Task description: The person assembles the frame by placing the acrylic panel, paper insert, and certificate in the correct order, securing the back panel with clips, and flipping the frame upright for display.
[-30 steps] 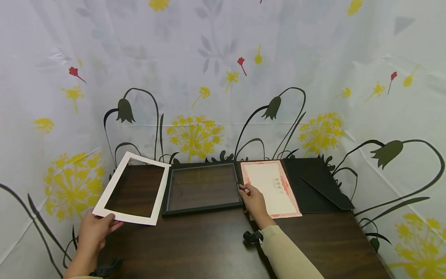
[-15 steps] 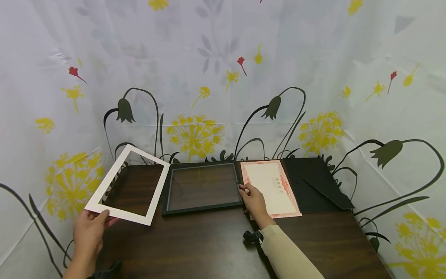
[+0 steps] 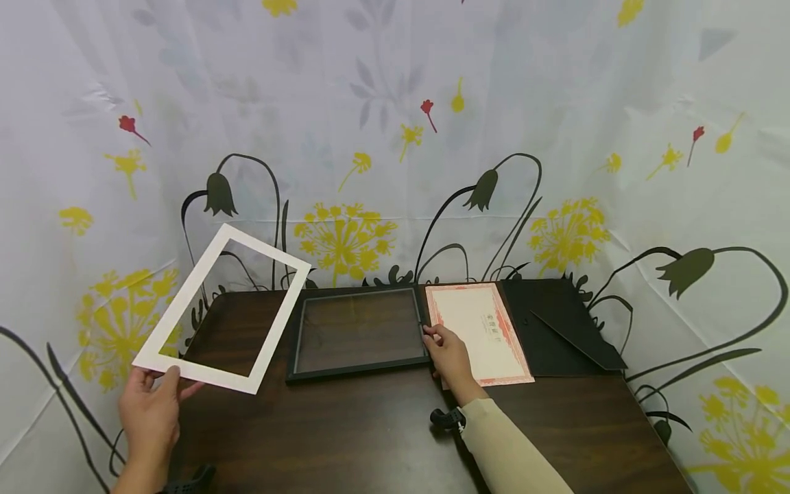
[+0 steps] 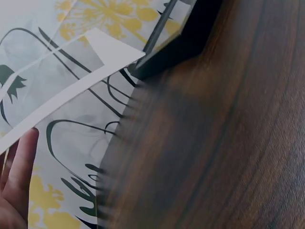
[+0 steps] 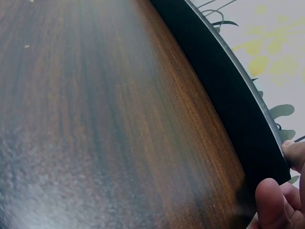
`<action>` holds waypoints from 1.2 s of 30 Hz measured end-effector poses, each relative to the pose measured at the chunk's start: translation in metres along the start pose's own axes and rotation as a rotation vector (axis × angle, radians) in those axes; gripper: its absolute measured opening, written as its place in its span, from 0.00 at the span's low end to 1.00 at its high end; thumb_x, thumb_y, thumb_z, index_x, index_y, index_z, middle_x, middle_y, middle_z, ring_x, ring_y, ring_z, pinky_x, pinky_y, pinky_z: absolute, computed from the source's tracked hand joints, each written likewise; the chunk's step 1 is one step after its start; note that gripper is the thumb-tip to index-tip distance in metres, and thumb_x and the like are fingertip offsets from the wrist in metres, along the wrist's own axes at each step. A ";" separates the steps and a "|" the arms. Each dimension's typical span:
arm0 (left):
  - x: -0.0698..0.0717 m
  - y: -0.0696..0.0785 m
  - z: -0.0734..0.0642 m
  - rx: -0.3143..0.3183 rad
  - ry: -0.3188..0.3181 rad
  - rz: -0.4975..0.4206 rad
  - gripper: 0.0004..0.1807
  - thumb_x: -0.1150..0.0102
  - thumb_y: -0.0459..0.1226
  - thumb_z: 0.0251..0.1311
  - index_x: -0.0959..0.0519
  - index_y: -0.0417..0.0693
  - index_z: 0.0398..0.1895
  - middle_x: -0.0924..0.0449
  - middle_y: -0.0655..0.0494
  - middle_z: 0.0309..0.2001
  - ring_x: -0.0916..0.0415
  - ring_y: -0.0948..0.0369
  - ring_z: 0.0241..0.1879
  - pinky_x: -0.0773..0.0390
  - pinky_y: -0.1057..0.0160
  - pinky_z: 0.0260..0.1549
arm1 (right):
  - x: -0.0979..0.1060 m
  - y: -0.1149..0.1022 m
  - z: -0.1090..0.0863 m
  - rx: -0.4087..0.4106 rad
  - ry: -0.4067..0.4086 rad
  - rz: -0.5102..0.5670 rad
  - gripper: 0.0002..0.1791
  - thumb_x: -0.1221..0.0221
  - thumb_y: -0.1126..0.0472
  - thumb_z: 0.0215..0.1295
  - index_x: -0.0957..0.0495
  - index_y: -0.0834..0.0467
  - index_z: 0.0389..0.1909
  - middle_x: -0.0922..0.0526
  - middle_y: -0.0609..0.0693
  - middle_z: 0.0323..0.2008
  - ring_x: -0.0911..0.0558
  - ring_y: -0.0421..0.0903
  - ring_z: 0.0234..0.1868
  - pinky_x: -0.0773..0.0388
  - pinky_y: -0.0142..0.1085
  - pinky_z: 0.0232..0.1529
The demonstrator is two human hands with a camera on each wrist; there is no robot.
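In the head view, my left hand (image 3: 150, 415) pinches a white picture mat (image 3: 212, 375) by its near left corner, thumb on top and fingers beneath. The mat is raised off the table and tilted, its window see-through. My right hand (image 3: 453, 363) grips the right side of a black picture frame (image 3: 358, 370) lying on the table with its clear pane. In the right wrist view, thumb and fingers (image 5: 270, 195) pinch the frame's corner (image 5: 257, 157). The left wrist view shows the mat (image 4: 119, 53) near the frame's opposite corner (image 4: 190, 47).
Right of the frame lies a cream certificate (image 3: 463, 336) with a red border. Beyond it is a black backing board (image 3: 549, 295) with a stand leg (image 3: 583, 343). All rest on a dark wooden table (image 3: 345, 432) against a flower-printed curtain (image 3: 382, 137).
My left hand has lifted the mat higher, moving it a little left and tilting its far edge up. The right hand and the black frame have stayed put.
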State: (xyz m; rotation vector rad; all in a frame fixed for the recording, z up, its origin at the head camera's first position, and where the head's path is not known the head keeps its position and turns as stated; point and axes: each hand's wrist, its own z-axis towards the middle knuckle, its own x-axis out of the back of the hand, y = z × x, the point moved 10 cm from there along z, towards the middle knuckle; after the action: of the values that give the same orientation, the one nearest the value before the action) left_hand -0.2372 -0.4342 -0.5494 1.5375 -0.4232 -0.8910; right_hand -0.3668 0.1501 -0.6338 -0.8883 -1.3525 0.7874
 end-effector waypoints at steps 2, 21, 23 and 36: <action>-0.005 0.001 0.000 -0.005 -0.023 -0.007 0.17 0.42 0.18 0.69 0.17 0.41 0.54 0.19 0.51 0.42 0.11 0.64 0.31 0.13 0.58 0.21 | 0.000 0.001 0.000 -0.002 0.000 0.001 0.11 0.36 0.51 0.81 0.12 0.47 0.56 0.16 0.50 0.28 0.24 0.48 0.09 0.22 0.41 0.13; -0.076 -0.010 -0.011 0.105 -0.312 0.152 0.30 0.27 0.29 0.68 0.24 0.40 0.72 0.11 0.62 0.36 0.12 0.64 0.28 0.12 0.60 0.23 | 0.002 0.005 -0.003 0.010 0.037 -0.016 0.12 0.35 0.52 0.80 0.11 0.45 0.58 0.19 0.51 0.28 0.26 0.47 0.09 0.22 0.40 0.13; -0.082 -0.012 -0.012 0.109 -0.344 0.167 0.31 0.27 0.28 0.67 0.24 0.39 0.72 0.10 0.62 0.36 0.11 0.63 0.28 0.12 0.60 0.24 | 0.001 0.006 -0.004 0.008 0.034 -0.018 0.12 0.35 0.52 0.80 0.12 0.45 0.58 0.19 0.51 0.28 0.26 0.47 0.10 0.22 0.40 0.13; -0.111 -0.027 -0.006 0.131 -0.415 0.263 0.33 0.27 0.31 0.69 0.25 0.43 0.76 0.08 0.63 0.42 0.12 0.65 0.32 0.11 0.61 0.28 | 0.002 0.002 0.003 0.027 0.032 -0.009 0.14 0.35 0.52 0.80 0.12 0.44 0.61 0.18 0.52 0.30 0.25 0.47 0.11 0.21 0.41 0.14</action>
State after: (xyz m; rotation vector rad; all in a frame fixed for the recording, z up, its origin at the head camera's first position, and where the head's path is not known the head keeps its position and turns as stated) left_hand -0.3096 -0.3456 -0.5437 1.3692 -0.9772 -0.9875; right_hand -0.3694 0.1526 -0.6347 -0.8702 -1.3136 0.7798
